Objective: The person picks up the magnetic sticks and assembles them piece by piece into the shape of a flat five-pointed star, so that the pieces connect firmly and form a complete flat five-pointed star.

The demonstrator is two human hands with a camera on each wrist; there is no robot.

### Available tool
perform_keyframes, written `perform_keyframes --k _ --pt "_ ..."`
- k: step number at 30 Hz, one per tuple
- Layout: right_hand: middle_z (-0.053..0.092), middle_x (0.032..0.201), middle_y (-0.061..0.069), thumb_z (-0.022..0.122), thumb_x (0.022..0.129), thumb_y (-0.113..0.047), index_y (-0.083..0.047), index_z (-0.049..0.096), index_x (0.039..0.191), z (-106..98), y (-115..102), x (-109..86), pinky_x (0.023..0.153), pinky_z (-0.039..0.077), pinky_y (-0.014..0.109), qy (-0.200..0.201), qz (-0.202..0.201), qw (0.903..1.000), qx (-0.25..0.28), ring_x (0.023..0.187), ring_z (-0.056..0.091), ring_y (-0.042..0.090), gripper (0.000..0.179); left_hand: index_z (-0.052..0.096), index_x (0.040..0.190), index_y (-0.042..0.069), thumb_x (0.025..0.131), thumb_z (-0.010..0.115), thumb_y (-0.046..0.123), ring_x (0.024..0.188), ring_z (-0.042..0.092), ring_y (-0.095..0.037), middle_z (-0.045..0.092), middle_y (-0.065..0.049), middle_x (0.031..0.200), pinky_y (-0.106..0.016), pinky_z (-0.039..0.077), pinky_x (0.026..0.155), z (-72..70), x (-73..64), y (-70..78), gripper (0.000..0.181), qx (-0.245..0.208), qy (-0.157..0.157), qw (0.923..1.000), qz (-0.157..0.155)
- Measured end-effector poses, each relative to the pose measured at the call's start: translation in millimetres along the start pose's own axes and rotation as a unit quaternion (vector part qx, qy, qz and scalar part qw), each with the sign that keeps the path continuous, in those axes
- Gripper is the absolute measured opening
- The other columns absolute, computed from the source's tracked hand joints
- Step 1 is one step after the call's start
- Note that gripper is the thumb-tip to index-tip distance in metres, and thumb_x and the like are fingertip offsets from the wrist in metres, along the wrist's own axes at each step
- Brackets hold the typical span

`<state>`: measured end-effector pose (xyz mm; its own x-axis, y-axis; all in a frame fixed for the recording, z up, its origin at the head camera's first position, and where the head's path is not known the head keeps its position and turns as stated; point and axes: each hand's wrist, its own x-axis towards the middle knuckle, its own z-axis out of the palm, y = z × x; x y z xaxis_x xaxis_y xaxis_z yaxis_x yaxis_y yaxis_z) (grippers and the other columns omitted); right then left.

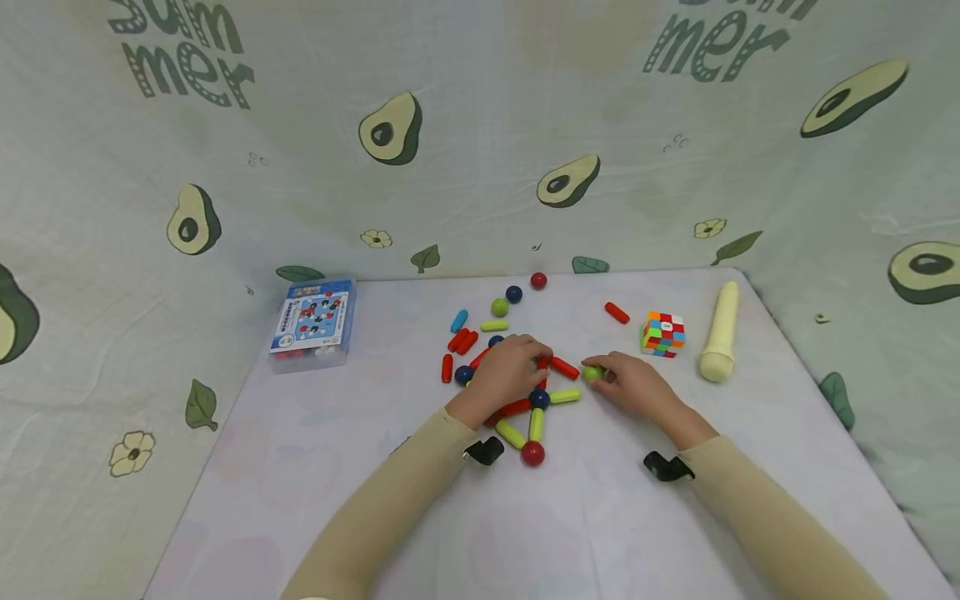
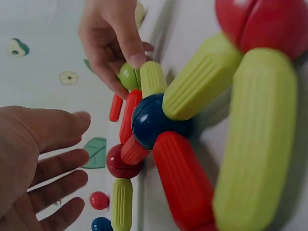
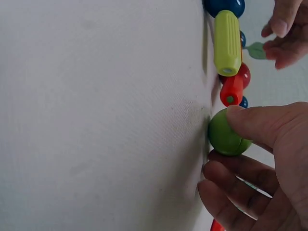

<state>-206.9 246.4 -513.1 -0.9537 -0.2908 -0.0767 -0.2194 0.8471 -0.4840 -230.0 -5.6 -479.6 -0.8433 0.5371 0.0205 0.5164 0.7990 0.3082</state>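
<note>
My right hand (image 1: 637,387) pinches a green ball (image 3: 228,134) between thumb and fingers, close to the tabletop. Beside that ball are the free ends of a red rod (image 1: 564,367) and a yellow-green rod (image 1: 566,397), both part of a structure of rods and balls. A dark blue ball (image 2: 156,120) joins several of its rods. At the near corner, a red ball (image 1: 532,453) meets two yellow-green rods. My left hand (image 1: 506,375) is over the structure, hiding part of it; in the left wrist view its fingers are spread and hold nothing.
Loose red rods (image 1: 447,368), a blue rod (image 1: 459,321) and several balls, one green (image 1: 499,307), lie beyond the structure. A clear box with a printed label (image 1: 312,321) stands at left. A puzzle cube (image 1: 663,334) and a pale yellow microphone-shaped object (image 1: 720,333) are at right.
</note>
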Motion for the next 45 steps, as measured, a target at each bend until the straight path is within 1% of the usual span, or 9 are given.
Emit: perform_keyframes --k 7,10,14,19,29,35,39,42,45 --pt "0.068 0.110 0.003 0.075 0.094 -0.024 -0.013 0.064 0.133 8.2 -1.8 -5.1 0.083 0.054 0.042 0.012 0.000 0.9999 0.008 0.092 0.059 0.021 0.042 0.064 0.136 0.022 0.098 0.070 0.032 0.128 0.050 -0.013 0.059 0.005 0.137 -0.029 0.043 0.108 6.9 26.0 -8.5 0.040 0.004 -0.047 0.9971 0.060" --pt "0.068 0.108 0.003 0.076 0.093 -0.024 -0.012 0.063 0.129 10.8 -2.7 -7.7 0.086 0.054 0.045 0.014 0.012 0.9997 0.019 0.095 0.061 0.021 0.041 0.066 0.135 0.021 0.099 0.069 0.030 0.126 0.053 -0.012 0.062 0.005 0.134 -0.027 0.044 0.107 11.2 35.7 -12.1 0.038 -0.003 -0.073 0.9948 0.071" --pt "0.069 0.106 0.003 0.077 0.092 -0.024 -0.011 0.063 0.126 13.7 -3.5 -10.2 0.086 0.054 0.045 0.024 0.009 0.9994 0.024 0.096 0.063 0.022 0.039 0.070 0.131 0.020 0.097 0.071 0.029 0.113 0.057 -0.010 0.067 0.006 0.124 -0.025 0.047 0.101 15.3 44.2 -15.7 0.035 -0.022 -0.098 0.9928 0.065" --pt "0.068 0.107 0.004 0.077 0.092 -0.023 -0.012 0.065 0.126 15.4 -4.5 -11.7 0.086 0.054 0.046 0.044 -0.005 0.9988 0.020 0.098 0.063 0.023 0.038 0.073 0.126 0.021 0.097 0.072 0.031 0.102 0.057 -0.008 0.069 0.008 0.116 -0.023 0.048 0.096 16.8 50.1 -18.8 0.031 -0.028 -0.104 0.9924 0.061" --pt "0.066 0.105 0.003 0.076 0.093 -0.027 -0.015 0.064 0.129 16.8 -5.1 -9.5 0.083 0.053 0.043 0.053 -0.016 0.9984 0.012 0.096 0.060 0.021 0.040 0.074 0.123 0.022 0.097 0.071 0.031 0.101 0.057 -0.008 0.069 0.009 0.112 -0.024 0.048 0.096 19.2 53.8 -19.4 0.027 -0.025 -0.095 0.9932 0.062" --pt "0.066 0.107 0.003 0.074 0.094 -0.029 -0.015 0.062 0.132 16.6 -5.1 -8.1 0.083 0.053 0.043 0.051 -0.010 0.9986 0.011 0.098 0.060 0.021 0.042 0.072 0.127 0.020 0.098 0.070 0.030 0.103 0.058 -0.010 0.070 0.007 0.117 -0.025 0.048 0.098 19.4 53.0 -15.3 0.031 -0.038 -0.105 0.9931 0.037" --pt "0.066 0.114 0.003 0.074 0.095 -0.029 -0.016 0.061 0.135 16.7 -3.0 -9.0 0.085 0.053 0.044 0.050 -0.010 0.9985 0.021 0.101 0.061 0.022 0.045 0.070 0.130 0.020 0.099 0.069 0.030 0.110 0.057 -0.011 0.068 0.006 0.124 -0.025 0.047 0.100 19.7 47.5 -11.3 0.032 -0.018 -0.085 0.9951 0.047" --pt "0.066 0.117 0.002 0.074 0.095 -0.027 -0.017 0.060 0.137 16.0 -0.5 -10.4 0.085 0.053 0.044 0.051 -0.015 0.9982 0.027 0.102 0.061 0.022 0.046 0.072 0.126 0.023 0.099 0.069 0.031 0.113 0.054 -0.013 0.067 0.006 0.122 -0.029 0.046 0.101 21.3 39.1 -6.6 0.028 0.013 -0.041 0.9968 0.068" --pt "0.066 0.117 0.002 0.074 0.095 -0.024 -0.017 0.059 0.138 15.0 1.9 -12.0 0.085 0.052 0.043 0.054 -0.021 0.9979 0.030 0.101 0.060 0.021 0.046 0.074 0.119 0.024 0.098 0.069 0.036 0.107 0.054 -0.013 0.068 0.007 0.116 -0.034 0.046 0.097 23.3 27.6 1.4 0.025 0.037 0.003 0.9965 0.075"
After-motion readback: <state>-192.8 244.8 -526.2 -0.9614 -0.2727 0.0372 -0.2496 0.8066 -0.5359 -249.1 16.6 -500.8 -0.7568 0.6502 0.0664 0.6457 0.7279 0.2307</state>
